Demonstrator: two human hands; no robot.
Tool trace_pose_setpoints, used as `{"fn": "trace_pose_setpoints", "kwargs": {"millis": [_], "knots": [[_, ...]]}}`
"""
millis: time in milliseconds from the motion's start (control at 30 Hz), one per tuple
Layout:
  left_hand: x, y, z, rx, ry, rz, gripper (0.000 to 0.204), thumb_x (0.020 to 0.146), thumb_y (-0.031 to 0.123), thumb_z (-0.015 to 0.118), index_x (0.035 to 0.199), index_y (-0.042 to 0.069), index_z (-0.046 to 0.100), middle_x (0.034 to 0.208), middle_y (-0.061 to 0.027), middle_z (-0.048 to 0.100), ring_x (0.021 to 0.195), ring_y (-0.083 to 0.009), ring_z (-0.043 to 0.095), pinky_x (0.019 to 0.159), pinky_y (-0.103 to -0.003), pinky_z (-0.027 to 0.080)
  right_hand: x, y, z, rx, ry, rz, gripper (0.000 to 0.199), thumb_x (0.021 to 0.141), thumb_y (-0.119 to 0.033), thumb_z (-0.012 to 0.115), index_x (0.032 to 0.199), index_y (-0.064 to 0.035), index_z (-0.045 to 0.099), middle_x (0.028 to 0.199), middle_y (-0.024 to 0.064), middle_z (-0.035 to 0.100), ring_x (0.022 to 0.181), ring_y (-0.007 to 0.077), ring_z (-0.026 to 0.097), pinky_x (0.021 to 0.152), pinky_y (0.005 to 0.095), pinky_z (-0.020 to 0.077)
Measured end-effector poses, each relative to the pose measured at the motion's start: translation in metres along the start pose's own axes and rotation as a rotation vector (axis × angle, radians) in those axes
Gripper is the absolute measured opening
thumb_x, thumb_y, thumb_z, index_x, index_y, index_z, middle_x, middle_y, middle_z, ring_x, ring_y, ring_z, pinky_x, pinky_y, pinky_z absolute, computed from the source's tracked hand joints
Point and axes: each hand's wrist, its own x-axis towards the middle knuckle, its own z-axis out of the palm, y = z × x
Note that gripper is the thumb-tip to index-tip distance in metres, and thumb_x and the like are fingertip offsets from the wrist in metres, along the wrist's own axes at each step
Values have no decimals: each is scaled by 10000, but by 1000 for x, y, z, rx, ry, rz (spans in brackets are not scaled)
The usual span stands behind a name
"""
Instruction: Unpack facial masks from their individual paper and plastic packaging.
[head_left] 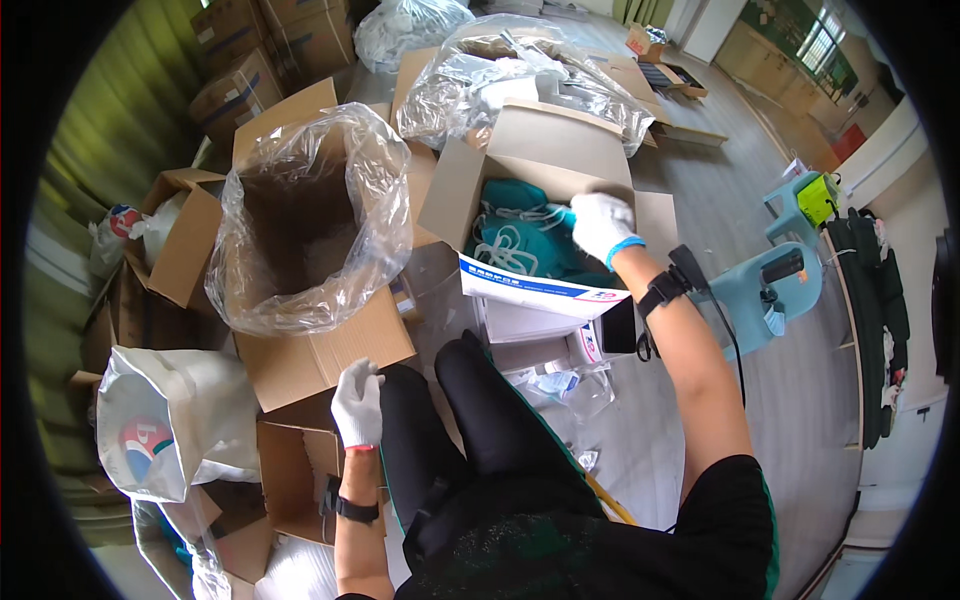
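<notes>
Head cam, fisheye, looking down, close over lap, boxes (pixel 300 350)

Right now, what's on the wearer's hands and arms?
Both hands wear white knit gloves: the left hand glove has a red cuff, the right hand glove a blue one. Each forearm carries a black strapped band; the right one has a black cable. Forearms unsleeved.

You're over a pale grey plank floor (pixel 720 160) lit by daylight from a window (pixel 822 40) at the far right. A green curtain (pixel 130 110) hangs on your left, and a light blue plastic stool (pixel 775 290) stands to your right.
</notes>
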Motion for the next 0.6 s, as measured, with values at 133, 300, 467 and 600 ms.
{"fn": "trace_pose_setpoints", "kwargs": {"millis": [133,300,467,600], "knots": [[-19,-13,-12,-58,29,-44,270,1000,-29,550,1255,-79,623,1116,-161,713,946,-193,713,903,-311,575,-17,18,-37,11,563,-18,151,877,-169,602,947,-80,702,798,113,690,806,307,726,676,455,554],[-28,-18,-10,-71,53,-92,251,1007,-24,553,1238,-70,637,1085,-154,716,936,-183,712,887,-308,583,-31,21,-67,-146,395,-140,120,821,-204,634,840,-133,729,822,130,717,789,336,726,630,505,537],[-37,-13,8,-80,4,-92,244,1008,-15,561,1235,-47,647,1050,-132,728,903,-169,712,875,-299,571,-6,0,-35,68,92,-330,244,820,-236,654,1009,-118,753,926,157,752,902,367,721,772,495,551],[-45,-3,16,-68,-33,-74,223,1009,-15,560,1201,-41,670,1024,-119,738,896,-160,717,869,-292,571,24,-14,-8,379,25,-451,312,853,-277,655,1101,-121,762,1103,138,745,1076,366,684,937,470,537]]}}
